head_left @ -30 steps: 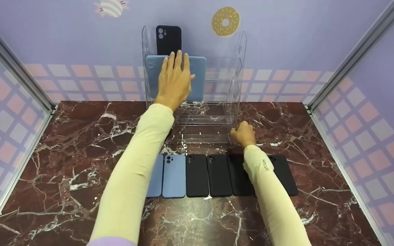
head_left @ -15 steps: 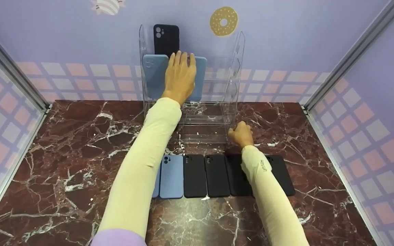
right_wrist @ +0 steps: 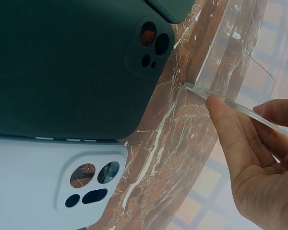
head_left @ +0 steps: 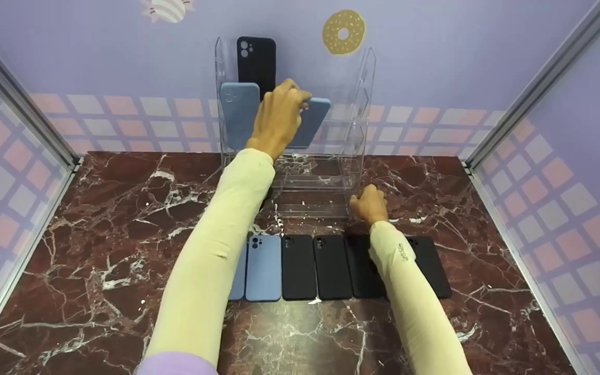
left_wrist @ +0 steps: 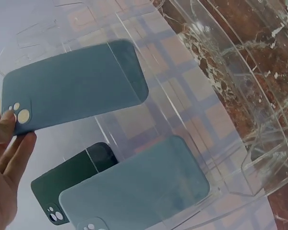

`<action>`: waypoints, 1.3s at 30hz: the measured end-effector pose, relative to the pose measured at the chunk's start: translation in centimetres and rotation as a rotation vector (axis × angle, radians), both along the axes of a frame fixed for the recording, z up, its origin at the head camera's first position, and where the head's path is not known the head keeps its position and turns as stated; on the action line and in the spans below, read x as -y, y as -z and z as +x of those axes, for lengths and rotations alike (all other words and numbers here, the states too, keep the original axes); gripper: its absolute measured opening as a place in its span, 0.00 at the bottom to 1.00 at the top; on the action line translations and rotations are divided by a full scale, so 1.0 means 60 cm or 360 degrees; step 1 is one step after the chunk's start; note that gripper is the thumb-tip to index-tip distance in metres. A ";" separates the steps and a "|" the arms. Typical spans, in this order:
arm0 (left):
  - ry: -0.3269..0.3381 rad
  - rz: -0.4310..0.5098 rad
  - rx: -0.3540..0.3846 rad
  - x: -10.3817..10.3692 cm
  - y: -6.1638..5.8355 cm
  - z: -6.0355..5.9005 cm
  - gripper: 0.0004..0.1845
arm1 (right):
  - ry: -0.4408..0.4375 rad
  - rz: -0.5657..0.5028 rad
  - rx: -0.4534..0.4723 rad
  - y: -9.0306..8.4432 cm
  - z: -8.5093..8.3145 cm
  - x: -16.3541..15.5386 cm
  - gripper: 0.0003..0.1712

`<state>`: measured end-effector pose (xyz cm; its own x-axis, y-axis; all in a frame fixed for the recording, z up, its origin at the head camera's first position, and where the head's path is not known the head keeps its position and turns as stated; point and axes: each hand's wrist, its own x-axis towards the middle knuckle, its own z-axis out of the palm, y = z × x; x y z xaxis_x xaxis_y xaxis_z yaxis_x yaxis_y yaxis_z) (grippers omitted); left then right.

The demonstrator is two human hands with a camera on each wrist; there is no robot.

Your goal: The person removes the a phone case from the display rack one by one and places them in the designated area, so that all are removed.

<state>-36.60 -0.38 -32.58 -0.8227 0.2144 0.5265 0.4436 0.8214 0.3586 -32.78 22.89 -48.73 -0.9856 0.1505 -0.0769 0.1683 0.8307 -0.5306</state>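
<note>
My left hand [head_left: 294,99] grips a blue phone case [head_left: 314,124] by its camera end and holds it tilted in front of the clear acrylic rack [head_left: 354,130]. In the left wrist view my fingers [left_wrist: 9,143] pinch that case [left_wrist: 77,91] near its lens cut-out. A second blue case [head_left: 238,112] stands in the rack's left side, with a black case [head_left: 257,58] on the tier above. My right hand [head_left: 365,200] pinches the rack's low front right edge [right_wrist: 240,108].
A row of cases lies on the marble table [head_left: 97,234] before the rack: blue ones [head_left: 262,268] at the left, several black ones [head_left: 298,265] to the right, partly under my forearms. Booth walls close in the left, right and back.
My left hand lay flat on the blue case; now its fingers curl round the case's top and the case is tilted right. The right hand stays on the rack.
</note>
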 end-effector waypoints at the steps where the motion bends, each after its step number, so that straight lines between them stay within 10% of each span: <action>1: 0.0025 -0.0003 -0.0020 -0.001 -0.001 0.002 0.12 | 0.0001 0.0003 0.0005 -0.001 0.000 0.000 0.16; 13: 0.0346 0.0100 -0.0448 -0.006 -0.002 0.064 0.14 | -0.0005 0.0001 0.0035 -0.005 -0.005 -0.008 0.16; 24: 0.0516 0.0171 -0.0591 0.042 0.011 0.147 0.10 | -0.0012 0.0010 -0.0014 -0.007 -0.006 -0.012 0.15; 39: 0.0295 0.0375 -0.0310 0.181 0.080 0.202 0.10 | 0.0007 0.0015 -0.0011 -0.006 -0.008 -0.023 0.15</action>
<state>-24.45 -11.21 -37.37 -0.6604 0.2046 0.7225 0.6560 0.6254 0.4226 -33.26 24.26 -48.35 -0.9855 0.1553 -0.0689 0.1682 0.8349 -0.5241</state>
